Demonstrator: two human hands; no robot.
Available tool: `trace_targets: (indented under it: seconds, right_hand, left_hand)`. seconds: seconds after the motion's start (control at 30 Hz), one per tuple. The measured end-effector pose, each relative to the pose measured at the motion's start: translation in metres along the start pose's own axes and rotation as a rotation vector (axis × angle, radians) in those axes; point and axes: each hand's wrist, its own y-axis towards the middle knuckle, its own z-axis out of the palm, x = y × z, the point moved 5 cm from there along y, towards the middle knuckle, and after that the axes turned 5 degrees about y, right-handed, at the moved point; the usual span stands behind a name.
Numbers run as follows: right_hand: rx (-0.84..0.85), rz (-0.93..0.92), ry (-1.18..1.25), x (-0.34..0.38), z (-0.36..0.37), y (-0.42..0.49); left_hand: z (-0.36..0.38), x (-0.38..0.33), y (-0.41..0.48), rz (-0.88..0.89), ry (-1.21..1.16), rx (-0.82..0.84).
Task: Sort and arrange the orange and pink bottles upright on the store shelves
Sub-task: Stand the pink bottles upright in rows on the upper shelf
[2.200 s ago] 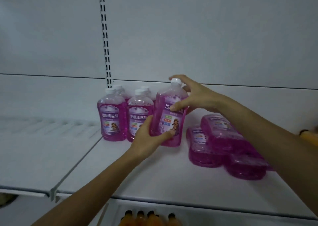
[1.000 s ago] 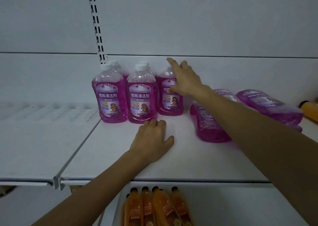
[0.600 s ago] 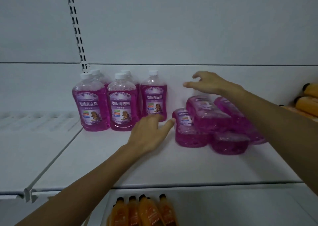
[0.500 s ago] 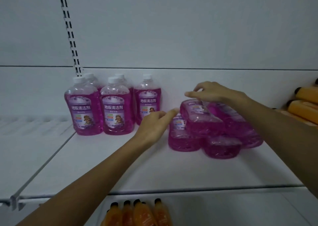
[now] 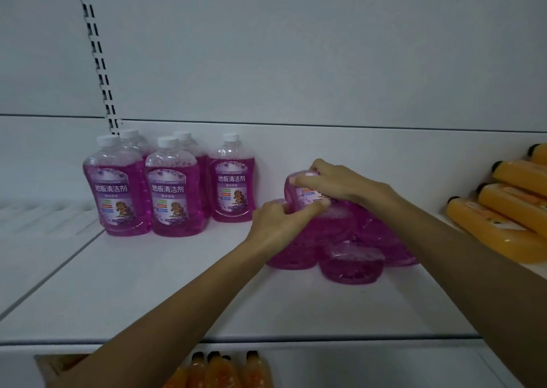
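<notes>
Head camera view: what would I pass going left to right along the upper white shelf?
Four clustered upright pink plastic bottles with white caps → a lone upright pink bottle → heap of pink bottles lying flat → orange plastic bottles lying on their sides.

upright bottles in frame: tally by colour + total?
Pink bottles, upright: 5
Orange bottles, upright, cut by the frame's bottom edge: 4 visible
Total: 9
</notes>
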Motion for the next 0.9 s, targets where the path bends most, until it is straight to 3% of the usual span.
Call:
trace_targets:
  seconds: [0.2,0.37,0.57,0.73,0.9]
  right_hand:
    - [-0.28,-0.272,0.253,0.04,-0.031,-0.011]
    - [-0.368,-0.383,0.432,0.064,-0.044,-0.028]
    - [-0.194,-0.471,0.517,0.096,-0.024,-0.038]
    - [0.007,-0.472,0.383,0.115,0.003,-0.041]
    - [-0.007,-0.532,0.331,0.124,0.028,-0.04]
  left_hand:
    - [-0.008,-0.011,-0.009,0.172,-0.227,-0.261]
    - [-0.03,-0.019,-0.014,0.304,-0.431,-0.236]
    - [-0.061,0.013,-0.02,0.227,-0.471,-0.188]
    - [-0.082,0.045,-0.028,0.199,-0.376,-0.17]
    - [-0.096,0.068,-0.031,0.137,-0.131,-0.139]
